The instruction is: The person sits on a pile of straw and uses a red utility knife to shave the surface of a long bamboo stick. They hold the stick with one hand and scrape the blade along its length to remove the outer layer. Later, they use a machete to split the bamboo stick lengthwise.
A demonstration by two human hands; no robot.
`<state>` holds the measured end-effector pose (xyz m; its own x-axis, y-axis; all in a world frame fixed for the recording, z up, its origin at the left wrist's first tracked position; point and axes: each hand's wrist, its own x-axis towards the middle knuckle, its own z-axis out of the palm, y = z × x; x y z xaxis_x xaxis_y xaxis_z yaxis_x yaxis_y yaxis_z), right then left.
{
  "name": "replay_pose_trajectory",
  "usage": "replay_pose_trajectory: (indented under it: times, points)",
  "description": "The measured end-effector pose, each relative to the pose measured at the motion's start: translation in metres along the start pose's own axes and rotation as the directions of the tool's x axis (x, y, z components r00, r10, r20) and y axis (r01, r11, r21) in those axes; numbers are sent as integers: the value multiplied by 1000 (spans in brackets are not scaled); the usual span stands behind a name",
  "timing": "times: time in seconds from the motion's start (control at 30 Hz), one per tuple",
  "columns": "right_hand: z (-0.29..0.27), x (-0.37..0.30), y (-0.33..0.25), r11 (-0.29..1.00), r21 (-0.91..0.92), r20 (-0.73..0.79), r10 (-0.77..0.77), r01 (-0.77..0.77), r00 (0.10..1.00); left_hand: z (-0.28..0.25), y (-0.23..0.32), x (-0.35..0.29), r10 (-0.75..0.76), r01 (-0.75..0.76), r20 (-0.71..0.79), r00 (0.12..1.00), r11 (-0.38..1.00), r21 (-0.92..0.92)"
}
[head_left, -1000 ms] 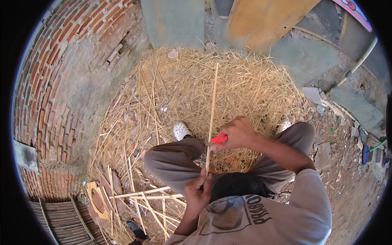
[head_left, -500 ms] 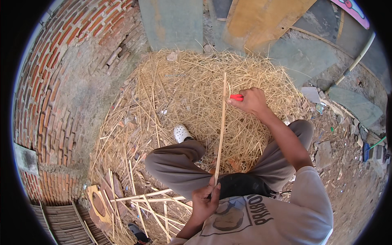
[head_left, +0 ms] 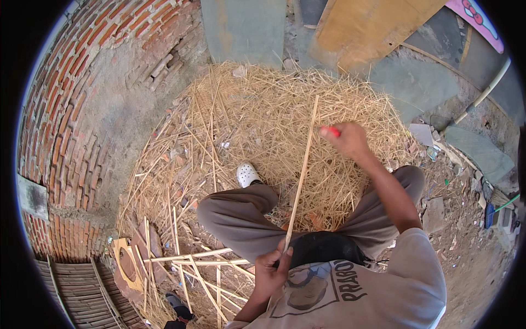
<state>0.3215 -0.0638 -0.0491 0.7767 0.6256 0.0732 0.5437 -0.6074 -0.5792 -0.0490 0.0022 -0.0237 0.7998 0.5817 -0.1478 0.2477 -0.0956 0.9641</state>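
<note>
A long, thin bamboo strip (head_left: 303, 175) slants upward from my lap, its far end over the straw. My left hand (head_left: 272, 268) is closed round its near end, close to my shirt. Farther out, my right hand (head_left: 350, 141) grips a red-handled tool (head_left: 332, 131) just right of the strip's upper part. Only the red portion shows beyond my fingers; I cannot make out a blade. A narrow gap appears between tool and strip.
Straw-like shavings (head_left: 274, 104) cover the ground before my bent legs. Several pale strips (head_left: 197, 262) lie crossed at lower left, beside a yellow board with a round hole (head_left: 125, 266). A brick wall (head_left: 71, 137) stands left; boards (head_left: 244, 33) lean at the back.
The strip's far end has tilted slightly right. My right hand and the red-handled tool have drawn a little nearer to me and away from the strip. The whole view has shifted slightly.
</note>
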Motion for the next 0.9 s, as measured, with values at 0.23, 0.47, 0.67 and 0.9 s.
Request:
replay_pose_trajectory:
  times: [0.23, 0.47, 0.67, 0.9]
  points:
    - [31, -77, -63, 789, -72, 12, -610, 610, 792, 8, 25, 40, 121, -116, -105, 987, 992, 46]
    - [15, -36, -39, 949, -159, -37, -280, 271, 959, 16, 17, 36, 131, -126, -38, 991, 986, 108]
    - [24, -64, -49, 823, -91, -1, -563, 560, 827, 14, 28, 40, -113, 108, -25, 993, 981, -163]
    - [26, -31, -32, 937, -164, -100, -328, 309, 939, 16, 31, 36, -37, 39, 17, 999, 996, -80]
